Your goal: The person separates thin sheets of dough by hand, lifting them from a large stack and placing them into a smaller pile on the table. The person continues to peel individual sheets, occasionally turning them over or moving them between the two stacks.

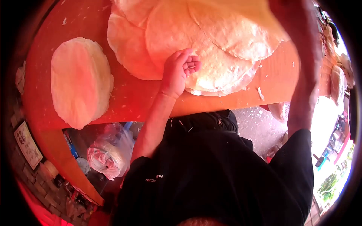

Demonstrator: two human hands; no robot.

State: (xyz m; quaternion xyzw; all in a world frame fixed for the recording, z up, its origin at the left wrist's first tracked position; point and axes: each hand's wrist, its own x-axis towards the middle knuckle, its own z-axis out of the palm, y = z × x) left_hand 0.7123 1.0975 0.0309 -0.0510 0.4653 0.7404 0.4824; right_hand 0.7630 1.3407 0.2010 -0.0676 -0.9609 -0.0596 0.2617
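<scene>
Over the near edge of a broad pile of thin, pale flatbread sheets point(169, 34), my left hand point(181, 69) is palm partly up. Its fingers are loosely bent, the thumb stands apart, and nothing shows in the hand. My right forearm reaches up along the right side, and the right hand is beyond the top edge of the view. Beside that forearm, a blurred yellowish sheet point(252, 17) hangs over the pile's far right part. A stack of folded oval sheets point(77, 81) lies to the left of the pile.
The orange-red table point(130, 103) carries scattered crumbs and flakes. Below its front edge on the left sits a clear plastic bag point(113, 150). A framed sheet with writing point(28, 145) is at far left. Wrapped bundles point(337, 84) stand along the right side.
</scene>
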